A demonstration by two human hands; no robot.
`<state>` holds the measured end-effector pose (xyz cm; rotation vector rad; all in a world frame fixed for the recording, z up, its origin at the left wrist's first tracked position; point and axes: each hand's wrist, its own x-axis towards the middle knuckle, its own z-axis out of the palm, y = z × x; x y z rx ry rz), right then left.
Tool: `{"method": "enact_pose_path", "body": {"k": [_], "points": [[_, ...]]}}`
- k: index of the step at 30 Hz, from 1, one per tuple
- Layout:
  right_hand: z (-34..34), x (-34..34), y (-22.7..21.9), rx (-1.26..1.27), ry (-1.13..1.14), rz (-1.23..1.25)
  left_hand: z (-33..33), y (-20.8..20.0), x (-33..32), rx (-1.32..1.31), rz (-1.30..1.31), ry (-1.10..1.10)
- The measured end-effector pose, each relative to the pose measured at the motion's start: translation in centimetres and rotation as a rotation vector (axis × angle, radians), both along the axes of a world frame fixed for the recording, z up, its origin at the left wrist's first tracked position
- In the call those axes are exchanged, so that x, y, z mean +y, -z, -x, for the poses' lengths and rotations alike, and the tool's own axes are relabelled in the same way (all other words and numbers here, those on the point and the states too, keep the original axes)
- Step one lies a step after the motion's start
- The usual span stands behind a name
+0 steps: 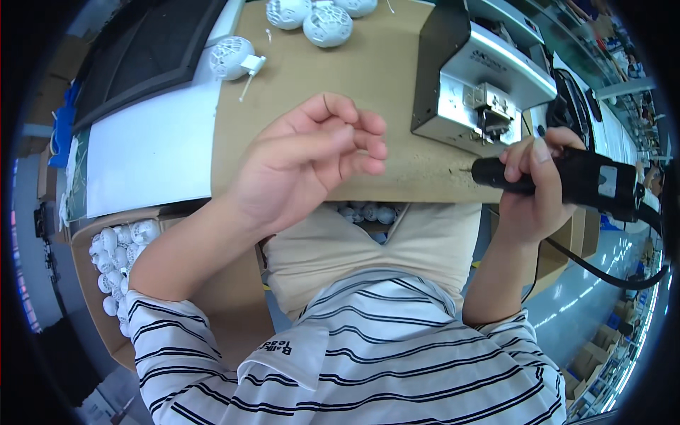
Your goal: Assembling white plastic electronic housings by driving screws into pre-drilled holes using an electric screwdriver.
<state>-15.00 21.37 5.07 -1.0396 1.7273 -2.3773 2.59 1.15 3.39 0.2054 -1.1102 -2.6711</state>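
Observation:
My left hand [301,159] is raised over the near part of the brown work surface [283,85], palm turned up and inward. Its fingers are loosely curled and a little apart, the thumb lying near the index finger, and nothing shows in them. My right hand [535,180] is wrapped round a black electric screwdriver [591,180], whose thin bit points left. A cable runs from its rear end. Just beyond the bit is a metal screw feeder [489,78]. White openwork balls [328,27] sit at the far edge, and a single ball [231,58] with a bracket lies at the far left.
A cardboard box [212,297] with several white balls [110,265] stands by my left elbow. White sheet [152,142] and a dark flat panel [145,49] lie to the left. More balls [368,211] show under the table edge. Small dark bits [428,173] dot the work surface.

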Motion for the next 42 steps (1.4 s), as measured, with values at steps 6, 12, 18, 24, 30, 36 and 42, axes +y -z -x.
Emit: {"method": "enact_pose_path", "body": {"k": [6,12,18,24,30,36,42], "points": [[0.2,0.5,0.1,0.013,-0.031,0.018,1.3,0.0,-8.1,-0.182,1.065,-0.593],[0.4,0.6,0.3,0.015,-0.071,0.009,0.8,2.0,-12.7,-0.458,2.307,-0.954],[0.7,-0.1,0.1,-0.017,-0.027,0.042,0.9,-1.3,-7.6,-0.455,1.685,-0.446],[1.5,1.0,-2.8,-0.062,-0.263,0.113,1.7,2.0,-1.6,-0.124,1.047,-0.192],[-0.3,-1.0,-5.9,0.111,0.031,0.177,1.3,0.6,-1.7,-0.221,1.552,0.045],[-2.2,-2.9,-6.3,0.075,0.339,-0.021,1.3,2.5,-1.7,-0.015,1.387,-0.051],[-1.6,-0.7,-5.2,0.21,-0.212,0.131,1.6,4.2,-1.4,0.147,1.54,-0.019]]}}
